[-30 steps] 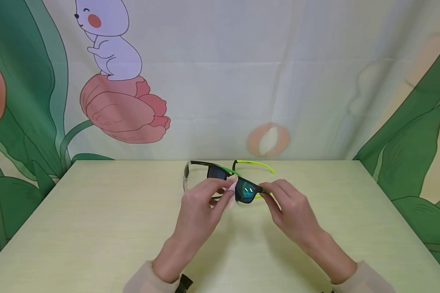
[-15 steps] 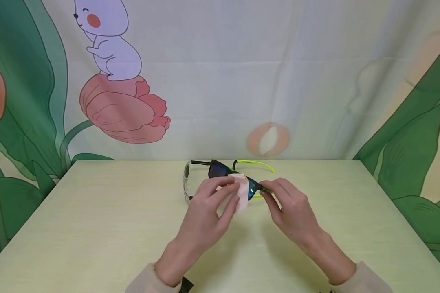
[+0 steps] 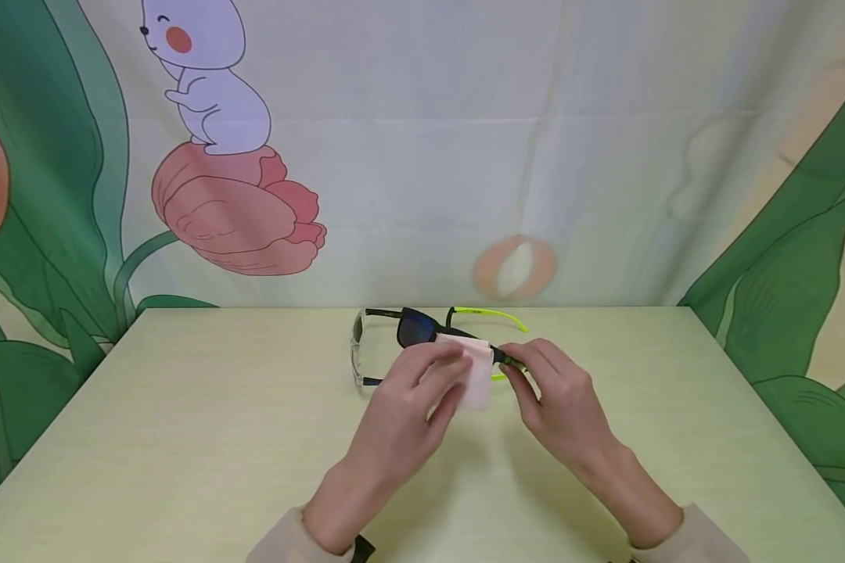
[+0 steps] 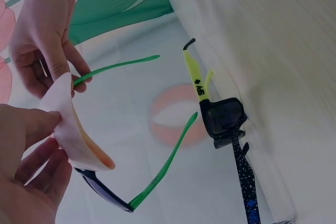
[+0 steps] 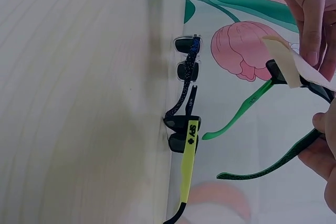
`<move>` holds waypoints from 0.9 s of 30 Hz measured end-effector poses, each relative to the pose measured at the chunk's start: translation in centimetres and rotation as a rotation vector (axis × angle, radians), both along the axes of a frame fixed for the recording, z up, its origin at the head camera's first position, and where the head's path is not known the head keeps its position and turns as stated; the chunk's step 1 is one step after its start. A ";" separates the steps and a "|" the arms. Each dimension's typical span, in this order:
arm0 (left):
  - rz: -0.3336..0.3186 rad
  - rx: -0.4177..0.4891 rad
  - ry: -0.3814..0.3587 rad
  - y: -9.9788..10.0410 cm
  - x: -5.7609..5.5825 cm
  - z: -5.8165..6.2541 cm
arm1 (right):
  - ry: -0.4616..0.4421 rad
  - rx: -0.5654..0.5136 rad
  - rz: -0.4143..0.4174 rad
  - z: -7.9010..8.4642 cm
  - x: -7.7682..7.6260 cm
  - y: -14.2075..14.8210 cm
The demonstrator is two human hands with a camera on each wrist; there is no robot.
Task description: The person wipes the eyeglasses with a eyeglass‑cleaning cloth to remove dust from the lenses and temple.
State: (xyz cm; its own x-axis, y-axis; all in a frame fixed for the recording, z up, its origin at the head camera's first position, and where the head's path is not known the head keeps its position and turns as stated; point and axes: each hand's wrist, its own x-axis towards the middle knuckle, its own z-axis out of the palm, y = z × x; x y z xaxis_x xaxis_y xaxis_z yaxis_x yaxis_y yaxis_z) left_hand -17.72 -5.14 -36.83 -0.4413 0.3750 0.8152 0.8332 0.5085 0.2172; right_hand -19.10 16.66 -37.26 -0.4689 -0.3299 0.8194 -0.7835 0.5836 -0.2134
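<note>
Above the back of the table, my right hand (image 3: 559,399) pinches a pair of black sunglasses (image 3: 415,328) at the right hinge end. Their unfolded green temples (image 4: 165,166) point away from me. My left hand (image 3: 408,407) holds a pale pink cleaning cloth (image 3: 477,379) between thumb and fingers, against the right lens. In the left wrist view the cloth folds over that lens and hides it, while the other dark lens (image 4: 102,190) shows below. The right wrist view has the cloth's folded edge beside my left fingers (image 5: 313,38).
Behind the held pair, two more sunglasses stand on the table (image 3: 218,438): one with yellow temples (image 5: 189,166), one with a clear frame (image 5: 181,45) and black speckled temples. A printed curtain (image 3: 408,156) hangs at the table's back edge.
My left hand has moved right with the cloth, from the middle of the sunglasses across the right lens, which is now covered. My right hand has stayed nearly still.
</note>
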 end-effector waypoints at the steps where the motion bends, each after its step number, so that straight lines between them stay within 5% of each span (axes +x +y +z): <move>1: -0.006 -0.002 0.009 0.0 0.0 0.0 | 0.000 -0.002 -0.001 0.0 0.0 0.0; 16: -0.049 -0.077 0.152 0.7 0.3 0.0 | 0.021 0.005 -0.051 0.4 0.3 -0.3; 27: 0.034 -0.097 0.017 0.3 0.2 -0.3 | -0.007 -0.029 -0.061 0.3 0.4 -0.1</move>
